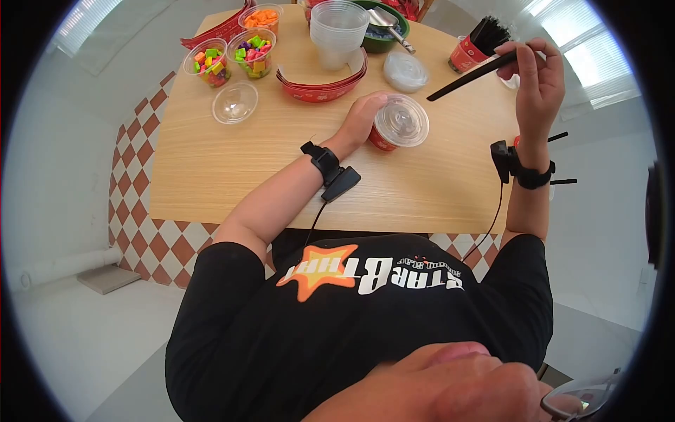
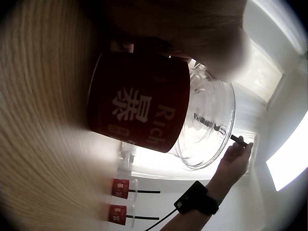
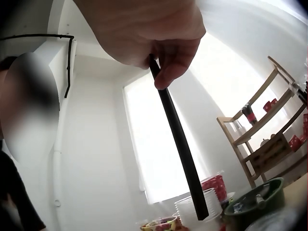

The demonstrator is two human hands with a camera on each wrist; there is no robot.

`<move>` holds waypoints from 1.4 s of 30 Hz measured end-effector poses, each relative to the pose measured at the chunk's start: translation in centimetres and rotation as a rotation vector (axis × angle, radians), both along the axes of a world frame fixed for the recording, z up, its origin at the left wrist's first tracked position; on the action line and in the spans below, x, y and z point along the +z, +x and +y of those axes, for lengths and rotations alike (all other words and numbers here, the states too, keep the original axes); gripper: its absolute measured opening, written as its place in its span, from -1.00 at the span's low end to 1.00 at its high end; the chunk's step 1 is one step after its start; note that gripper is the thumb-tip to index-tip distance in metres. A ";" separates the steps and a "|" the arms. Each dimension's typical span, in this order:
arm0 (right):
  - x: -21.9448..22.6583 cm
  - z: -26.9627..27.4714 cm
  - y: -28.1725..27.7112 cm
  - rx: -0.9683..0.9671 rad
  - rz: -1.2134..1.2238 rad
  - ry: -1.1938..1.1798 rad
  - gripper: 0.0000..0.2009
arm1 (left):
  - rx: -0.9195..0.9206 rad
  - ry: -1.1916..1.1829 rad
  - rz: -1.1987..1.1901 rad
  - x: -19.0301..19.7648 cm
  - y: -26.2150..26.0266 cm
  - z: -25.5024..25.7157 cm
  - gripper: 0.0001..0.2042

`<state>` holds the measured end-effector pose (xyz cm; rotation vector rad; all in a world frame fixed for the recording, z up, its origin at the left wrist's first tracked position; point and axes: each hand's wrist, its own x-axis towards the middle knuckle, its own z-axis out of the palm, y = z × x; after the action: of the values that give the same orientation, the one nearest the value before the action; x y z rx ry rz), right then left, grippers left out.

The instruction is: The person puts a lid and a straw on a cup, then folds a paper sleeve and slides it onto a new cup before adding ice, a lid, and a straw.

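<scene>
A cup with a red paper sleeve and a clear plastic lid stands on the table in front of the person. The left hand holds this cup from its left side, its thumb up by the lid in the left wrist view. Raised to the right of the cup, the right hand pinches a thick black straw near its upper end. The straw slants down to the left, its lower tip in the air above and right of the lid. In the right wrist view the straw hangs below finger and thumb.
Cups of colourful pieces and a loose clear lid are at left. Behind the cup lie red sleeves, stacked clear cups, stacked lids and a green bowl. A straw holder stands back right; two strawed cups stand right.
</scene>
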<state>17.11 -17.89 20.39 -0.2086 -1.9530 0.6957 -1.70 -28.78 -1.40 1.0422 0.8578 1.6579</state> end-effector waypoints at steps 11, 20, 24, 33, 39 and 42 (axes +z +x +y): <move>-5.5 -4.5 -1.6 0.114 -0.178 -0.077 -0.80 | 0.009 -0.005 -0.049 0.0 0.1 0.0 -0.56; -11.3 -4.7 -0.7 0.116 -0.288 -0.412 -0.70 | -0.004 -0.008 -0.055 0.4 0.1 -0.2 -0.54; -11.6 -5.4 -0.2 -0.076 -0.427 -0.039 -0.15 | -0.043 -0.018 -0.058 0.4 0.0 -0.2 -0.53; -13.6 -6.5 1.1 0.027 -0.546 -0.322 0.11 | -0.061 -0.067 -0.080 1.3 1.0 -0.6 -0.52; -12.4 -1.5 6.5 -0.381 -0.438 -0.304 -0.10 | 0.009 -0.041 0.258 -0.2 -0.1 0.0 -0.44; -12.4 1.8 10.7 -0.675 -0.406 -0.287 -0.22 | 0.008 -0.048 0.309 0.0 0.0 -0.1 -0.41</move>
<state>27.82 -16.09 7.98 -1.2017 -1.9631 0.4931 -1.70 -28.88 -1.37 1.2831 1.0972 1.4960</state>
